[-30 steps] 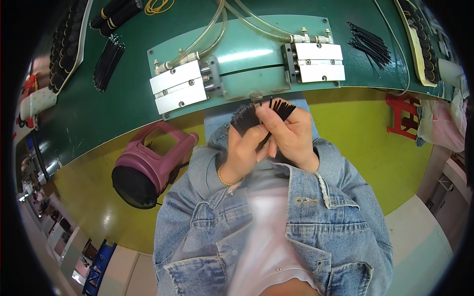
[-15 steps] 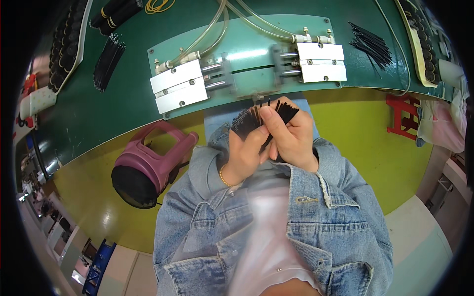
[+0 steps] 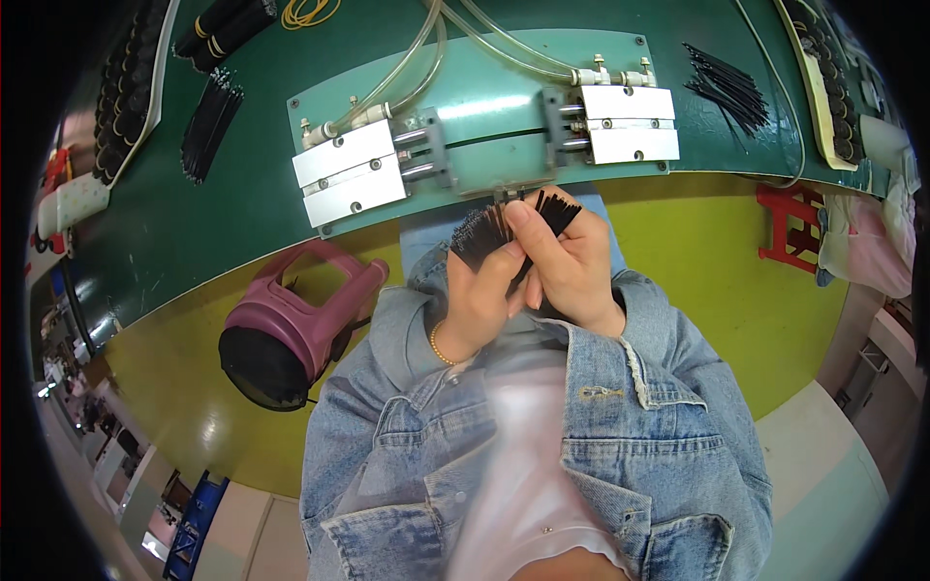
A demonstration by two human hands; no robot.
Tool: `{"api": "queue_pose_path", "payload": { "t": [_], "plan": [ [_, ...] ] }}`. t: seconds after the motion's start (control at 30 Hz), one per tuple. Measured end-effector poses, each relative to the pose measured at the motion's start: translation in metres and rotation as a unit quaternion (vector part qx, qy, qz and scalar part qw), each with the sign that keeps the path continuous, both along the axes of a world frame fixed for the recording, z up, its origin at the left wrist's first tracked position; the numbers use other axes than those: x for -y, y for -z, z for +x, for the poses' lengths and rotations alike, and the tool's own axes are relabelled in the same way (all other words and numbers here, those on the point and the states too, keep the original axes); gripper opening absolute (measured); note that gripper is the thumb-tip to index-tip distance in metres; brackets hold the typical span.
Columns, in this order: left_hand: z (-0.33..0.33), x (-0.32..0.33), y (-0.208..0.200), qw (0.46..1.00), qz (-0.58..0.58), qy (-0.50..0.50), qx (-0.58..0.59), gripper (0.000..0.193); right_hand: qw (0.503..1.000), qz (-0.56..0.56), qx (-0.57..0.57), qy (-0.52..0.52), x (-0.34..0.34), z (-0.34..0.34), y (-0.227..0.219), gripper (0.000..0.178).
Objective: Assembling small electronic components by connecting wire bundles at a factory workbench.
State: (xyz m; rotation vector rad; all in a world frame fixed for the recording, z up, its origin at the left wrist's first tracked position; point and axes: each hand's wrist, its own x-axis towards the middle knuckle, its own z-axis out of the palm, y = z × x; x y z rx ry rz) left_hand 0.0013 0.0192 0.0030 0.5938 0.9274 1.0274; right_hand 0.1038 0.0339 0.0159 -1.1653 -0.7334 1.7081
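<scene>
Two hands, two silver-faced blocks
On the surface lie two loose piles of black strands; elsewhere, one red stool, one gold bracelet, one denim jacket.

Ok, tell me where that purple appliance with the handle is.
The purple appliance is left of centre in the head view, just below the near edge of the green table and beside the left denim sleeve.
</scene>
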Motion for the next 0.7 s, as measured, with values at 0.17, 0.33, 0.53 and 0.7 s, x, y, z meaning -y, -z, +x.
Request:
{"api": "queue_pose_path", "payload": {
  "t": [0.17,0.33,0.53,0.7],
  "plan": [
    [-0.0014,-0.0003,-0.0001,1.000,0.005,0.011,-0.002,0.025,1.000,0.006,0.006,-0.006,0.0000,0.0016,-0.0006,0.019],
    [0.0004,-0.0009,-0.0037,0.998,-0.004,-0.005,0.061,0.024,0.999,0.004,-0.042,0.015,0.0036,0.0016,0.0014,0.017],
    [-0.0071,0.0017,0.0048,0.997,-0.001,0.046,0.068,0.020,1.000,-0.007,-0.019,-0.010,0.0028,0.0025,-0.0029,0.014],
    [-0.0063,0.0036,0.0040,0.995,-0.020,0.045,0.085,0.020,0.999,0.005,0.031,-0.009,0.0027,0.0027,-0.0050,0.015]
  ]
}}
